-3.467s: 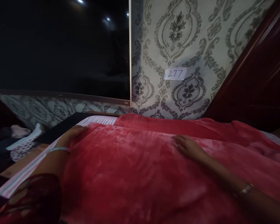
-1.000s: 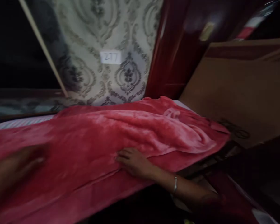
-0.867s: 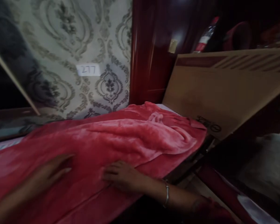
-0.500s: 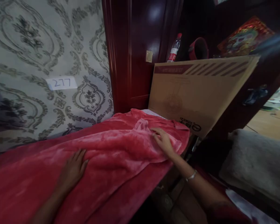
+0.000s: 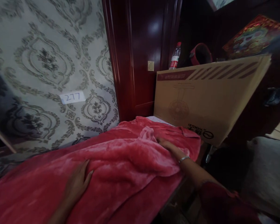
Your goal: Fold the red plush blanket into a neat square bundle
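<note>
A plush red-pink blanket (image 5: pixel 121 158) lies spread in folds over a long surface, with a paler gathered lump (image 5: pixel 147 133) near its far end. On the near left part my left hand (image 5: pixel 78 179) rests flat, palm down, with the thumb apart from the fingers. My right hand (image 5: pixel 164 143) reaches in from the right and has its fingers curled into the blanket just beside the lump. Its fingertips are hidden in the folds. A silver bracelet (image 5: pixel 184 159) circles my right wrist.
A large cardboard box (image 5: pixel 200 96) stands at the far end, with a plastic bottle (image 5: pixel 175 56) and a red ring-shaped object (image 5: pixel 202 53) behind its top edge. Patterned wallpaper (image 5: pixel 46 62) bears a paper marked 277 (image 5: pixel 72 97). A grey plush cushion-like thing (image 5: pixel 268 168) lies at right.
My right hand has moved its fingers deeper into the blanket beside the lump. The left hand stays on the blanket, slightly blurred. The whole view has shifted a little.
</note>
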Demonstrator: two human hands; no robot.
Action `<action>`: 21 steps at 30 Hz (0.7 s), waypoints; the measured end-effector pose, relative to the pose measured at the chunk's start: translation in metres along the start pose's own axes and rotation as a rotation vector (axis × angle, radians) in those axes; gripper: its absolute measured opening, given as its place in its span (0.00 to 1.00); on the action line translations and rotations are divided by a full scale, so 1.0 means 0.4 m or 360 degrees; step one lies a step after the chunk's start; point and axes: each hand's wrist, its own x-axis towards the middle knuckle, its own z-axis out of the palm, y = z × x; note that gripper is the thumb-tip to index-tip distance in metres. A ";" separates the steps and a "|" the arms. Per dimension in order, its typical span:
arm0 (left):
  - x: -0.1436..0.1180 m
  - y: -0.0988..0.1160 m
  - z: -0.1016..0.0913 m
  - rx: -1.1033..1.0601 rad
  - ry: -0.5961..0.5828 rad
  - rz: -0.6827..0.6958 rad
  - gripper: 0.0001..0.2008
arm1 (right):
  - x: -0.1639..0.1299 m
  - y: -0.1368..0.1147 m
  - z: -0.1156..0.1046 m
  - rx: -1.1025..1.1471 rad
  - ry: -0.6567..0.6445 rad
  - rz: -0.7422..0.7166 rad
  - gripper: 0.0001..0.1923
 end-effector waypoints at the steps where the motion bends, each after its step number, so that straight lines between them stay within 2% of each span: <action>1: 0.000 0.001 -0.003 -0.0006 -0.0005 -0.0011 0.32 | -0.008 -0.003 -0.002 0.0068 -0.0030 0.0024 0.04; 4: 0.001 0.002 -0.009 -0.0043 -0.0037 -0.0054 0.35 | -0.021 -0.019 -0.022 0.0318 -0.0035 0.0116 0.06; 7: 0.004 -0.003 -0.005 -0.0125 -0.0016 -0.0072 0.37 | -0.007 -0.052 -0.063 0.0593 0.0120 0.0136 0.11; 11: 0.006 -0.016 0.013 -0.0232 0.0035 -0.0097 0.37 | 0.032 -0.108 -0.159 0.0899 0.0388 0.0050 0.15; 16: 0.004 -0.023 0.023 -0.0246 0.0104 -0.0057 0.36 | 0.071 -0.157 -0.273 0.1044 0.0704 -0.0037 0.16; 19: 0.005 -0.016 0.019 -0.0225 0.0120 -0.0046 0.36 | 0.089 -0.184 -0.295 0.1129 0.0763 -0.0052 0.16; 21: 0.005 -0.006 0.014 -0.0208 0.0114 -0.0048 0.36 | 0.091 -0.202 -0.281 0.1171 0.0726 -0.0049 0.16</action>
